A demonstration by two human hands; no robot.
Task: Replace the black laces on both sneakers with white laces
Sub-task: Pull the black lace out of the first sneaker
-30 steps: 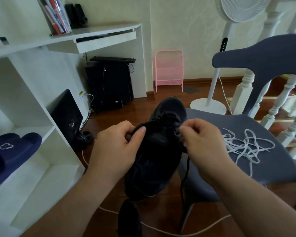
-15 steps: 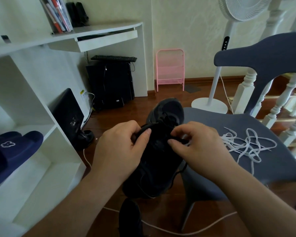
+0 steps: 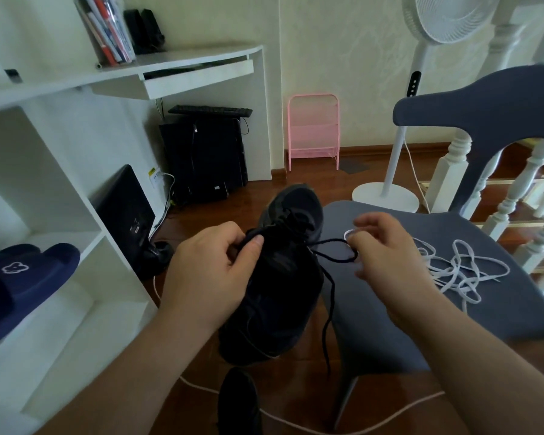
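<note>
My left hand (image 3: pixel 214 271) is gripping the sneaker (image 3: pixel 280 277); my right hand (image 3: pixel 387 246) is pinching the black lace (image 3: pixel 330 243), unthreading it. Next eyelet needs loosening.

- Sneaker (image 3: pixel 274 296): matt black cloth.
- Floor (image 3: pixel 299 189): glossy reddish wood.
- Chair (image 3: pixel 390 309): smooth matt grey plastic.
- Shelf (image 3: pixel 76 189): smooth white board.

Sneaker (image 3: pixel 283 277) centre frame, chair (image 3: pixel 390 309) to its right with laces (image 3: pixel 462 268) on the seat. Shelf unit (image 3: pixel 60 277) lower left, desk (image 3: pixel 170 64) upper left, fan (image 3: pixel 387 196) behind the chair.
</note>
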